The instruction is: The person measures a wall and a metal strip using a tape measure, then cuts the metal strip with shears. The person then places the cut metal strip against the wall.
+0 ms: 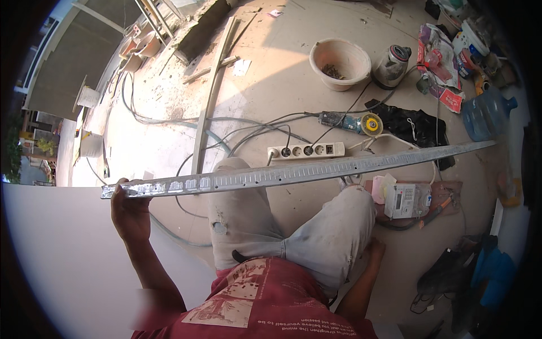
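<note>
My left hand [129, 212] is closed around the left end of a long metal profile [282, 174] with a row of slots along its face. The profile stretches across in front of my knees, its tapering far end reaching toward a blue water bottle [486, 116] at the right. Silvery bare patches show near the end I hold. Low beside my right knee is my right hand [376, 251], apart from the profile; its fingers are mostly hidden. Beyond the profile lie a white power strip [337, 150] and a teal angle grinder [345, 121] with a yellow disc.
Cables [237, 121] run over the floor. An electricity meter [402, 200] on a board sits by my right knee. Farther off are a plastic tub [339, 53] with scraps, a black plastic bag [432, 125] and a long bar [204, 124]. Dark and blue cloth [490, 265] lies right.
</note>
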`<state>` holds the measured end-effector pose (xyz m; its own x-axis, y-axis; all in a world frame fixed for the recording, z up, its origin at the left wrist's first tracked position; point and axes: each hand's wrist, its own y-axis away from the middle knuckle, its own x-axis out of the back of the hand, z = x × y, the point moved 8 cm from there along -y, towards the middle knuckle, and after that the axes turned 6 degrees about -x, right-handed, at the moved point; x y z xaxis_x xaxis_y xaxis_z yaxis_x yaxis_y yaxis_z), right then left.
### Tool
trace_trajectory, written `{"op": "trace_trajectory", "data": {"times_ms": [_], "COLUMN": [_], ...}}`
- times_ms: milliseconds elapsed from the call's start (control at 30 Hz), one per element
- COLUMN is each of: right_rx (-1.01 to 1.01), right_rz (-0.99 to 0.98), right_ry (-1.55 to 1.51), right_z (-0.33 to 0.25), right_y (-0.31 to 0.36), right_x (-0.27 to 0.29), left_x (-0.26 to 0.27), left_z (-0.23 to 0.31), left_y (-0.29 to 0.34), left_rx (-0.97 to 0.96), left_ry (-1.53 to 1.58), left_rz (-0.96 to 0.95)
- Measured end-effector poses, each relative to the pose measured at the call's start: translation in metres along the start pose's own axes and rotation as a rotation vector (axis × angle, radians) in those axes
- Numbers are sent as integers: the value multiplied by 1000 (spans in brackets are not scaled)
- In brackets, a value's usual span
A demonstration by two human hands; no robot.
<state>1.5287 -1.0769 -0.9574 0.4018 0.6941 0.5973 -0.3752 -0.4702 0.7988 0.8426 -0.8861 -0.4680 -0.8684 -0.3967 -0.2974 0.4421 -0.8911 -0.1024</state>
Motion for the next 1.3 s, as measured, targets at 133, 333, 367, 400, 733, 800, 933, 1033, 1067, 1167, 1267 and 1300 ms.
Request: {"op": "trace_trajectory", "data": {"times_ms": [133, 333, 367, 400, 733, 800, 933, 1033, 1067, 1167, 1267, 1300], "right_rx": [213, 183, 138, 63, 531, 731, 921, 918, 939, 1077, 1226, 1278], "right_rz": [252, -39, 32, -29, -393, -352, -29, 259, 308, 334, 227, 175], "right_ry": [-1951, -2520, -2464, -2448, -1964, -1959, -2106, -2166, -2123, -1983, -1851, -1809], "right_z": [-39, -43, -30, -21, -93, -107, -75, -75, -118, -273, -412, -451], "right_y": [117, 182, 175, 175, 435, 500, 501, 455, 480, 559, 639, 662], "right_x": [210, 383, 397, 400, 499, 532, 609, 654, 656, 632, 597, 590], "left_x": [6, -18, -20, -18, 75, 123, 185, 175, 170, 148, 61, 21], "left_z": [2, 55, 70, 82, 265, 282, 263, 275, 297, 344, 429, 459], "left_y": [28, 92, 97, 107, 96, 91, 74, 42, 25, -64, -170, -199], "left_rx": [249, 529, 547, 566, 230, 191, 289, 894, 1067, 739, 353, 140], "left_ry": [57, 61, 63, 64, 187, 178, 69, -561, -833, -1527, -1410, -1429], "left_rz": [148, 285, 279, 276, 580, 698, 851, 642, 494, 70, -179, -342]}}
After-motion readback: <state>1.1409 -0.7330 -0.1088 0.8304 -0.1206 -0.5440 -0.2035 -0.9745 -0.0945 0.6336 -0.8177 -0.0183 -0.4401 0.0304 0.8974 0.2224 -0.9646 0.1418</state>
